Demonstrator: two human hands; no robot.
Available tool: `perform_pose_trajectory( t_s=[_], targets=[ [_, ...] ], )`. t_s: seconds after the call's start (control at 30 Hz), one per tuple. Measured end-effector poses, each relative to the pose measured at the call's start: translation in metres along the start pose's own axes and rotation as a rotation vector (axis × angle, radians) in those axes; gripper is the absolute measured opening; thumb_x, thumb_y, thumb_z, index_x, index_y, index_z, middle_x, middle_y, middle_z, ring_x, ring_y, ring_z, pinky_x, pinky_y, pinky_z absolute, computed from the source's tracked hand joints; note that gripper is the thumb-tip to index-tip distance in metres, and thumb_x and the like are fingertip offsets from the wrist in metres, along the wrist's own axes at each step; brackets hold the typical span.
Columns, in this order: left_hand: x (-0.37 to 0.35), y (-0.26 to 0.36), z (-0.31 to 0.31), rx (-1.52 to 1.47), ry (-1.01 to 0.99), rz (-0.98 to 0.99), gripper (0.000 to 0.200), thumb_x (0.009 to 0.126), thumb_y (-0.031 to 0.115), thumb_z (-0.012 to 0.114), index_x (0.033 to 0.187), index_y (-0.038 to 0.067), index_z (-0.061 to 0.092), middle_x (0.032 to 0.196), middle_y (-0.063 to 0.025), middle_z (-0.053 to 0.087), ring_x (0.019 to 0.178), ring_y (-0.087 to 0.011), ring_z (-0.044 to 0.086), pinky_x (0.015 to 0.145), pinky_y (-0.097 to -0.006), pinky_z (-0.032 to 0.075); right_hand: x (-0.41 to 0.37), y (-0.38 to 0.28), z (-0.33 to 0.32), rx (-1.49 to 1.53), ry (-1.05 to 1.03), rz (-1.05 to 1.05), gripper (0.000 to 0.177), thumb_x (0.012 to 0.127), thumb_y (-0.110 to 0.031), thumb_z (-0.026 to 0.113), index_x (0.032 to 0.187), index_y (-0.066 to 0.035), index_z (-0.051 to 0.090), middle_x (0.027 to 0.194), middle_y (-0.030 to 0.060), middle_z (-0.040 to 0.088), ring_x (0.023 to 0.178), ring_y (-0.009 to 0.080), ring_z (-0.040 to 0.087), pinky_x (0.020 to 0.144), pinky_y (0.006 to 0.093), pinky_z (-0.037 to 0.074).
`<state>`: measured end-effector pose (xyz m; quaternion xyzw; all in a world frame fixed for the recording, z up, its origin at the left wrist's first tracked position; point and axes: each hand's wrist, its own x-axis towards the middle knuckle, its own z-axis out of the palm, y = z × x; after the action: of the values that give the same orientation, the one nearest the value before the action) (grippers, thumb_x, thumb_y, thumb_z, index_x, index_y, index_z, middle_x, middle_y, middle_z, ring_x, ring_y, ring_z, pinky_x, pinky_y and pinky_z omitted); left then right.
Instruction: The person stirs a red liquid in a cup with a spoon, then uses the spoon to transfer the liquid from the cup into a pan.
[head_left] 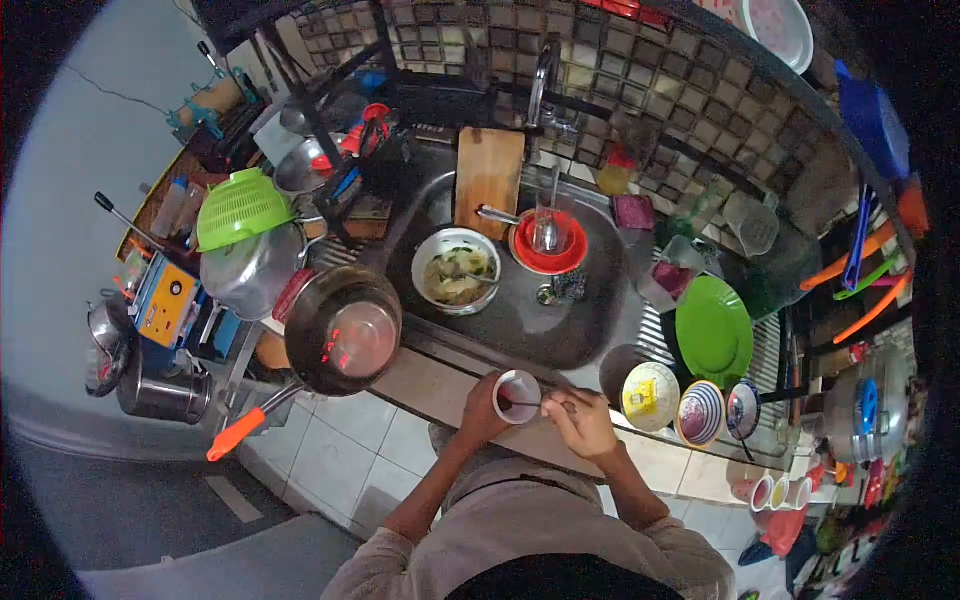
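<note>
In front of my body, my left hand [482,412] is wrapped around a white cup [517,378] with dark contents. My right hand [585,425] pinches the handle of what looks like a spoon [528,404], whose other end dips into the cup; its tip is hidden. Both hands are at the counter's front edge, just before the sink [540,345]. Inside the sink sit a white bowl [422,262] of food scraps with a spoon and a red bowl [575,245] with a glass standing in it. A wooden board [490,165] leans at the back.
Left of the sink is a frying pan [310,345] with an orange handle, near a green colander [240,212]. At right, a green plate [713,325] and several bowls, including a striped one [700,412], rest on the ribbed drainboard. The faucet [543,85] rises behind the sink.
</note>
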<state>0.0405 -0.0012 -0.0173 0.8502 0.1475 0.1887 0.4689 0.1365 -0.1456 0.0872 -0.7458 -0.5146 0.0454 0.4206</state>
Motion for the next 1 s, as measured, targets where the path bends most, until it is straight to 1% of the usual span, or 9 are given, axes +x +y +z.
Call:
perform_pose_trajectory(
  t_s=[0.1,0.17,0.3,0.4,0.47,0.63,0.73,0.97,1.0],
  targets=[
    [0.0,-0.004,0.003,0.041,0.056,0.066,0.062,0.052,0.022,0.075,0.103,0.003,0.046,0.091,-0.0134,0.055,0.083,-0.0294,0.055,0.072,-0.0372,0.044,0.005,-0.004,-0.002,0.014,-0.002,0.001,0.01,0.077,-0.01,0.051,0.072,-0.002,0.054,0.066,0.0095,0.054,0.059,0.0259,0.055,0.053,0.0324,0.043],
    [0.002,-0.001,0.002,-0.073,-0.005,-0.111,0.061,0.052,0.023,0.076,0.102,0.003,0.047,0.088,-0.0135,0.056,0.081,-0.0295,0.056,0.07,-0.0366,0.045,0.008,-0.003,-0.002,0.036,-0.037,0.003,0.01,0.078,-0.011,0.051,0.073,-0.002,0.055,0.067,0.0097,0.054,0.06,0.0261,0.055,0.053,0.0325,0.043],
    [0.01,0.013,-0.005,-0.048,0.021,-0.027,0.061,0.051,0.024,0.076,0.101,0.003,0.048,0.087,-0.0138,0.057,0.08,-0.0293,0.057,0.069,-0.0361,0.046,0.01,-0.001,-0.003,0.021,-0.026,-0.005,0.011,0.078,-0.012,0.051,0.075,-0.002,0.055,0.069,0.0097,0.055,0.06,0.0262,0.055,0.053,0.0315,0.043],
    [0.015,0.009,-0.007,-0.011,0.028,-0.06,0.06,0.051,0.024,0.077,0.1,0.004,0.049,0.088,-0.0136,0.058,0.082,-0.0264,0.058,0.07,-0.0343,0.046,0.016,0.001,-0.008,0.039,-0.057,-0.045,0.012,0.079,-0.012,0.051,0.074,-0.002,0.055,0.069,0.0104,0.055,0.058,0.0248,0.055,0.052,0.03,0.042],
    [0.013,0.002,-0.005,-0.16,0.034,-0.131,0.059,0.052,0.024,0.078,0.099,0.004,0.049,0.088,-0.0123,0.058,0.083,-0.0235,0.058,0.071,-0.0326,0.046,0.013,0.004,-0.01,0.088,-0.051,-0.049,0.013,0.079,-0.012,0.051,0.073,-0.001,0.054,0.069,0.0107,0.054,0.056,0.0231,0.055,0.05,0.0291,0.041],
    [0.021,0.001,-0.007,-0.138,0.09,-0.129,0.059,0.053,0.023,0.078,0.1,0.004,0.048,0.09,-0.0106,0.057,0.084,-0.0212,0.057,0.073,-0.0312,0.045,0.002,0.005,-0.008,0.402,0.184,0.117,0.016,0.081,-0.009,0.049,0.071,0.002,0.054,0.067,0.0087,0.056,0.056,0.0119,0.053,0.048,0.0239,0.042],
    [0.021,0.014,-0.015,-0.161,0.147,-0.084,0.062,0.053,0.022,0.078,0.102,0.003,0.046,0.094,-0.011,0.056,0.087,-0.0217,0.055,0.076,-0.0316,0.044,-0.003,0.005,-0.004,0.561,0.237,0.251,0.014,0.08,-0.008,0.051,0.072,0.004,0.053,0.068,0.0103,0.057,0.054,0.0119,0.053,0.048,0.0229,0.044],
    [0.013,-0.017,-0.01,-0.191,0.239,-0.016,0.059,0.056,0.018,0.075,0.103,0.003,0.044,0.097,-0.0119,0.052,0.09,-0.0257,0.052,0.078,-0.0336,0.042,-0.002,0.008,0.006,0.643,0.413,0.223,0.014,0.078,-0.008,0.054,0.074,0.005,0.053,0.065,0.0125,0.059,0.05,0.0118,0.053,0.046,0.0237,0.045],
    [0.013,-0.014,-0.01,-0.192,0.244,-0.016,0.059,0.056,0.018,0.075,0.103,0.003,0.044,0.097,-0.0119,0.052,0.09,-0.0257,0.052,0.078,-0.0336,0.042,-0.003,0.009,0.007,0.589,0.414,0.217,0.011,0.073,-0.007,0.06,0.074,0.003,0.055,0.067,0.0103,0.06,0.054,0.0119,0.055,0.049,0.023,0.045]
  ],
)
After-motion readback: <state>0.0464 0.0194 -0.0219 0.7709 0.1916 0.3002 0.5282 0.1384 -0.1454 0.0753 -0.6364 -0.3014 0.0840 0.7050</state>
